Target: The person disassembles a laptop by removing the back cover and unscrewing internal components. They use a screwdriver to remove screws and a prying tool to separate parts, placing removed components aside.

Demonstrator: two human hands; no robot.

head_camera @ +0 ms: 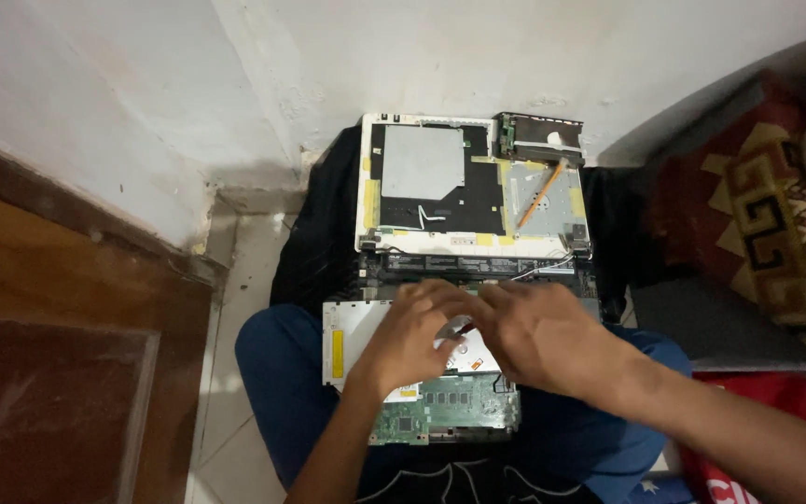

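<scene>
An opened white laptop base (345, 341) rests on my lap, its green circuit board (450, 411) showing at the near edge. My left hand (414, 334) lies over the middle of the base, fingers curled. My right hand (541, 336) overlaps it from the right and seems to pinch a small red-handled tool (465, 329). Behind the base lies a white bottom cover (464, 187) with a grey metal plate (422, 161) and black shielding. A pencil-like orange stick (541, 194) lies on a metal drive (548, 201) at the cover's right.
A small circuit module (539, 138) sits at the cover's far right corner. Black cloth (319, 233) lies under the parts. White wall behind, a brown wooden door (58, 355) at left, a patterned red cushion (776, 233) at right. My blue trousers (277, 373) frame the base.
</scene>
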